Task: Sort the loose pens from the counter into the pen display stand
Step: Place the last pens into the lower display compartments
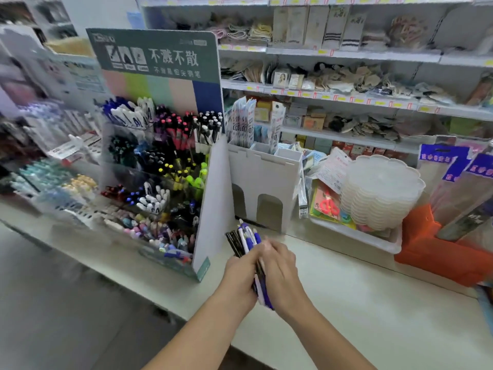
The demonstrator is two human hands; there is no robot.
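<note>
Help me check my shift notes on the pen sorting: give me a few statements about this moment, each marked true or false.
1. Both hands hold the bundle of pens. True.
2. The left hand rests flat on the counter. False: it grips the bundle.
3. The pen display stand is to the left of the hands. True.
4. The right hand reaches into the white cardboard box. False: it is on the bundle.
5. The stand's compartments are bare. False: they hold many pens.
</note>
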